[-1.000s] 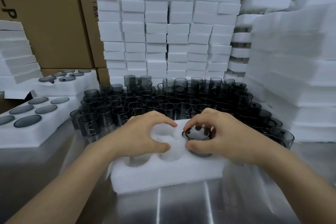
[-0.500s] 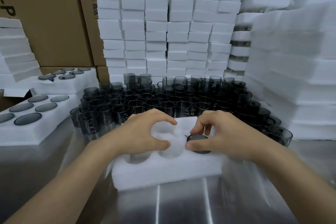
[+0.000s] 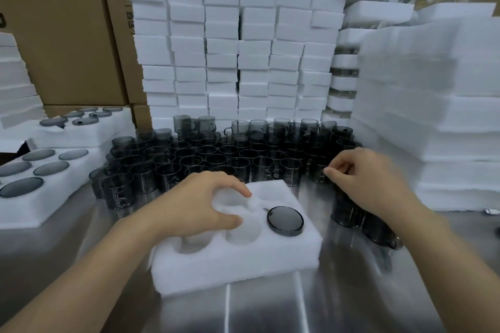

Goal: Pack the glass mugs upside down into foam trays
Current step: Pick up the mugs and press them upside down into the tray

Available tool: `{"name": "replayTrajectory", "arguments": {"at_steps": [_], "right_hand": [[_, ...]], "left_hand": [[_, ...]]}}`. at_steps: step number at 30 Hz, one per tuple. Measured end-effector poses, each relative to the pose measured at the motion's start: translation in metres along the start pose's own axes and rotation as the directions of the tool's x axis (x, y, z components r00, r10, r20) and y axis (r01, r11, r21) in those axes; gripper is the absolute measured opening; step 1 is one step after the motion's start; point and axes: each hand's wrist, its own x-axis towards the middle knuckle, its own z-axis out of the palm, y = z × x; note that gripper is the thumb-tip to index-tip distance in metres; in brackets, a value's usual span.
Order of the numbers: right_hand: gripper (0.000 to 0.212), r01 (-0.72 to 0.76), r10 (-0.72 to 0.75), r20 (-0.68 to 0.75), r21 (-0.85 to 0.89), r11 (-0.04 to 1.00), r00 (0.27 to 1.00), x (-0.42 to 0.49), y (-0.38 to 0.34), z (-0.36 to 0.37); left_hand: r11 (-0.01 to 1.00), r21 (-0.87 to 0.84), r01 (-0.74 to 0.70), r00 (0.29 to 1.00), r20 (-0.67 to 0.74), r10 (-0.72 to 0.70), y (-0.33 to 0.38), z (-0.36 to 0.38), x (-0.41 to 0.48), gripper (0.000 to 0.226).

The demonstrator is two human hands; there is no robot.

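Glass mugs [image 3: 216,159]: a dense crowd, upright and rim to rim, on the counter [image 3: 270,311] just behind the foam tray [image 3: 238,259]; more stand under the right forearm.
Risk, knock-over: the right hand [image 3: 362,178] is over tightly packed glass. A sideways pull would likely clink neighbours or tip one.
Risk, uncertain grasp: that hand is blurred, its fingers curled with thumb and forefinger close together at a mug rim. I cannot tell whether they pinch it. A thin rim pinch could slip while the mug is turned over.
Risk, tray shift: the foam is light and the counter looks slick, so pressing a mug in off-centre could skid the tray or tear a pocket wall.
Left hand [image 3: 197,203]: arched on the tray, fingers and thumb bearing on the foam and grasping nothing, which probably steadies it.
Foam tray contents: one seated mug [image 3: 285,221], base up, in the near right pocket; the other visible pockets are vacant.
Filled trays [image 3: 62,189]: at left, an inverted mug in every visible pocket.
Foam stacks [image 3: 230,48]: behind the mugs, contents not visible.
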Motion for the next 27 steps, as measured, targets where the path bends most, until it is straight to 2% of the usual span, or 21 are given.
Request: {"name": "replayTrajectory", "arguments": {"at_steps": [4,7,10,14,16,22,25,27], "right_hand": [[0.016,-0.105,0.105,-0.052,0.005,0.994,0.993,0.008,0.017,-0.002],[0.008,-0.126,0.129,-0.092,0.033,0.991,0.987,0.007,0.016,-0.002],[0.021,-0.153,0.154,-0.116,0.022,0.988,0.981,0.009,0.015,-0.001],[0.052,-0.275,0.281,0.056,-0.092,0.957,0.958,0.032,0.015,-0.004],[0.057,-0.288,0.309,0.091,-0.192,0.938,0.947,0.049,0.013,-0.007],[0.023,-0.284,0.367,0.172,-0.374,0.883,0.914,0.077,0.025,0.003],[0.008,-0.282,0.354,0.121,-0.397,0.874,0.927,0.076,0.026,0.004],[0.004,-0.252,0.295,0.053,-0.391,0.885,0.954,0.071,0.016,-0.001]], "left_hand": [[1.000,-0.015,0.003,0.999,0.032,-0.003,0.000,-0.002,-0.001,0.042],[1.000,-0.018,0.002,0.999,0.054,-0.001,0.004,-0.002,-0.002,0.040],[1.000,-0.007,-0.015,0.997,0.070,0.015,0.009,0.000,-0.003,0.041],[1.000,0.005,-0.003,0.994,0.106,0.003,0.014,0.001,-0.004,0.044],[1.000,0.004,-0.009,0.993,0.119,0.009,0.017,0.002,-0.004,0.046],[1.000,-0.002,-0.025,0.996,0.085,0.025,0.018,0.004,-0.005,0.045],[1.000,-0.011,-0.015,0.996,0.086,0.016,0.017,0.004,-0.005,0.043],[0.999,-0.044,-0.015,0.996,0.091,0.019,0.016,0.002,-0.005,0.039]]}}
